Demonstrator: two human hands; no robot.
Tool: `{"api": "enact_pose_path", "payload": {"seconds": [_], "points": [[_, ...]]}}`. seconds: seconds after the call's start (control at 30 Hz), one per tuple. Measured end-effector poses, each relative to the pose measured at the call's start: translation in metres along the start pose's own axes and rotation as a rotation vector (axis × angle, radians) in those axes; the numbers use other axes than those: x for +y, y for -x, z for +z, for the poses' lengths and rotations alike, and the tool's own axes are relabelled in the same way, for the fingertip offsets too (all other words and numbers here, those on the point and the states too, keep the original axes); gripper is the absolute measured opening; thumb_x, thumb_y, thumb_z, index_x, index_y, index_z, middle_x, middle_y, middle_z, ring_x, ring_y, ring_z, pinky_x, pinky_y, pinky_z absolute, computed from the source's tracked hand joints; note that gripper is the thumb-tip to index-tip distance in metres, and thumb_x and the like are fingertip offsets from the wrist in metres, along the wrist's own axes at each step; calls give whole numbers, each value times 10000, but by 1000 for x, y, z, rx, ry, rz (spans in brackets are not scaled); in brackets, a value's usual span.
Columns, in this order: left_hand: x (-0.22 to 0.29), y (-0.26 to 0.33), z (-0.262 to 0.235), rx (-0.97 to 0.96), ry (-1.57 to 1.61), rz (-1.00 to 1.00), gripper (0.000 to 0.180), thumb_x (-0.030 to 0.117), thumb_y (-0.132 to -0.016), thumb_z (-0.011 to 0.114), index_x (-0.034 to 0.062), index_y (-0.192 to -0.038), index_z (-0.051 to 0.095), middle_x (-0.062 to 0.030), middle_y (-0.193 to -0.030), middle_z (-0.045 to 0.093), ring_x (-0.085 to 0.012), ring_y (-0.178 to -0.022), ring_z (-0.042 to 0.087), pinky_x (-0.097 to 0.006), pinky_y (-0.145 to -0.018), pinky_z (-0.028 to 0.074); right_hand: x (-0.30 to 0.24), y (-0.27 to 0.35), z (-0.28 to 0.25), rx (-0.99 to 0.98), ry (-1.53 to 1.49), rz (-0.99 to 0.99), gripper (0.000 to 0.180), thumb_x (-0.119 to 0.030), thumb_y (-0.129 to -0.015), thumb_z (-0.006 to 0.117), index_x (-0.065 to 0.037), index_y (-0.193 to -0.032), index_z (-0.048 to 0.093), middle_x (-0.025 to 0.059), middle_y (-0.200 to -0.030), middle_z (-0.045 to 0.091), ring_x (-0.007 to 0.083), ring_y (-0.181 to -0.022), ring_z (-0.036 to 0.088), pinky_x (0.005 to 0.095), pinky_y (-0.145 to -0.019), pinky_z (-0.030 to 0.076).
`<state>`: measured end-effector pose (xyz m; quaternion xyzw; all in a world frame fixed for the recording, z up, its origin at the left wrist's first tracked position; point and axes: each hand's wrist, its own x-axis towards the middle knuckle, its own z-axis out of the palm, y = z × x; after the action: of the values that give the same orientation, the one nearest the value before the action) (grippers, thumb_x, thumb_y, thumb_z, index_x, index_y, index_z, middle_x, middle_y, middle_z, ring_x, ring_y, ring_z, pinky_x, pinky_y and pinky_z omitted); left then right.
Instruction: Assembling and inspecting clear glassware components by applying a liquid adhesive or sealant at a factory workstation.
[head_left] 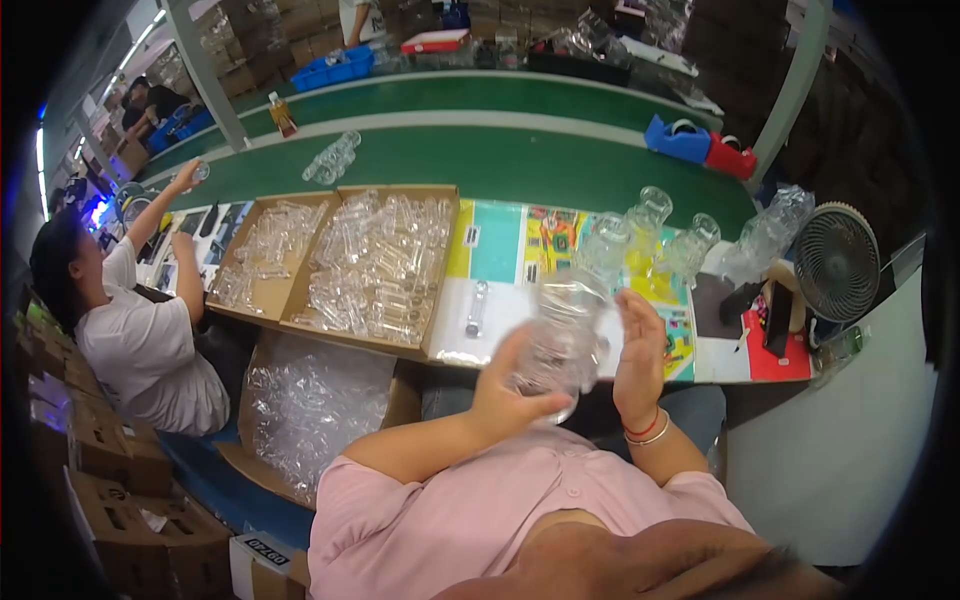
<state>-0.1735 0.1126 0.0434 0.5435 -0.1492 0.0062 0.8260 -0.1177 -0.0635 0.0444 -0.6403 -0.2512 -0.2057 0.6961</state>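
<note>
My left hand [503, 393] is wrapped round the lower part of a clear plastic container [570, 325], tilted and bulging in shape, its outline blurred. Beside it my right hand [637, 362] is held up with fingers stretched out; whether it touches the plastic cannot be made out. Similar clear containers [652, 208] stand just beyond on the table, over printed coloured sheets. A single clear tube [478, 307] lies on the white surface to the left. Farther left, a cardboard tray [432, 345] is filled with many clear plastic tubes [385, 265].
A second tray [246, 312] adjoins the first. Below sits a box of clear pieces [318, 415]. A co-worker [145, 335] reaches toward the green conveyor belt [440, 165]. Tape dispensers [690, 140] are at the far right, a black fan [838, 262] nearer.
</note>
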Motion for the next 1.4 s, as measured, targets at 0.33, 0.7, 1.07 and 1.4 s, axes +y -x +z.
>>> {"api": "enact_pose_path", "payload": {"seconds": [0.33, 0.7, 1.07, 1.4], "points": [[1, 12, -31, -146, -909, 666, 980, 408, -731, 703, -26, -1389, 120, -250, -1437, 111, -355, -1346, 123, -440, -1067, 152, 5, 53, 5, -332, -431, 594, 921, -404, -656, 780, 30, -1319, 312, 137, -1323, 403, 233, -1187, 420, 365, -1014, 304], [-1, 65, -127, 383, 730, -72, 777, 435, -719, 708, 53, -1300, 360, -151, -1275, 447, -299, -1172, 450, -440, -989, 376, 49, -29, 87, -958, 383, 165, 373, -166, -831, 582, -30, -1169, 503, 162, -1111, 551, 286, -1032, 543, 352, -905, 414], [3, 68, -124, 535, 402, 78, 725, 406, -735, 708, -4, -1244, 395, -150, -1208, 489, -281, -1134, 477, -420, -975, 377, 115, -89, 101, -1289, 890, -221, 322, -43, -717, 599, -76, -1037, 572, 129, -1023, 560, 287, -943, 537, 362, -823, 425], [7, 60, -97, 400, 91, 25, 818, 399, -674, 776, -67, -1232, 401, -143, -1221, 494, -219, -1088, 512, -362, -929, 421, 5, -38, 37, -684, 264, 52, 322, -87, -636, 759, -40, -927, 631, 111, -935, 595, 244, -899, 574, 339, -821, 440]]}}
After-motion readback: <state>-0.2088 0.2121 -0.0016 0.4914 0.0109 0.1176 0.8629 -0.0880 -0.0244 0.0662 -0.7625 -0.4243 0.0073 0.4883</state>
